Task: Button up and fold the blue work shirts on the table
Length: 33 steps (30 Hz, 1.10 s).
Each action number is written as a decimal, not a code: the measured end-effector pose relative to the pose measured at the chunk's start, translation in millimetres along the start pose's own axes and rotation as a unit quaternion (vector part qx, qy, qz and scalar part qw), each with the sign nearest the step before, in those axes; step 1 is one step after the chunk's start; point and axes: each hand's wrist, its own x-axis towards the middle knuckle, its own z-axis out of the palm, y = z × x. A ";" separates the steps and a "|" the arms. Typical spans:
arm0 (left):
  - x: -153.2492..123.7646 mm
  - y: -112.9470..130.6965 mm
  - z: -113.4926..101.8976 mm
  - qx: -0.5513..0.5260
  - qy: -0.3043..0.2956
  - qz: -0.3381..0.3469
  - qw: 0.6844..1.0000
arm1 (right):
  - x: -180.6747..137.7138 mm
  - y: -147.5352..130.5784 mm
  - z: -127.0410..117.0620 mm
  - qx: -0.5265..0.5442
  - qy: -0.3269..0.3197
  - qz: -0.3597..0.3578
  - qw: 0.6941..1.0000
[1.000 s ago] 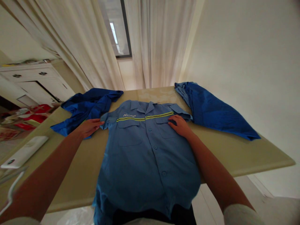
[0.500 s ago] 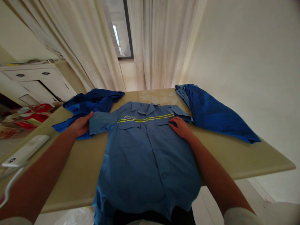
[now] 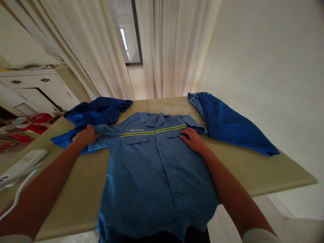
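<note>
The shirt (image 3: 154, 168) lies flat on the surface (image 3: 253, 168), collar away from me (long axis straight ahead). My left hand (image 3: 86, 135) pinches its sleeve (image 3: 104, 136), stretched sideways; my right hand (image 3: 193, 140) rests flat, fingers together, on its chest.

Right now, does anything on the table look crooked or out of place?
The light blue, yellow-striped work shirt lies uneven: its hem hangs over the near edge of the beige table, one sleeve is spread under the left hand, the other is bunched beside the right hand. The spread sleeve overlaps a crumpled dark blue garment.
</note>
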 end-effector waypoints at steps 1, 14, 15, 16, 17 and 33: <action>-2.7 8.0 0.8 0.017 0.022 0.018 0.999 | 0.1 -4.2 -1.1 -0.015 -0.002 0.006 1.000; -1.4 238.4 32.4 -0.280 0.095 0.280 0.913 | 4.5 -26.9 -18.3 -0.074 -0.079 -0.023 0.994; 0.8 248.1 31.9 -0.284 0.102 0.252 0.920 | 3.9 -27.0 -18.8 -0.075 -0.080 -0.021 0.994; 3.1 254.9 30.9 -0.282 0.103 0.220 0.928 | 3.3 -27.2 -18.9 -0.077 -0.080 -0.017 0.994; 5.7 258.8 29.6 -0.275 0.096 0.190 0.938 | 2.7 -27.4 -18.6 -0.079 -0.079 -0.011 0.994; 13.0 223.9 -7.2 -0.497 -0.187 0.343 0.775 | 6.4 -25.1 -5.9 -0.061 -0.068 0.053 0.994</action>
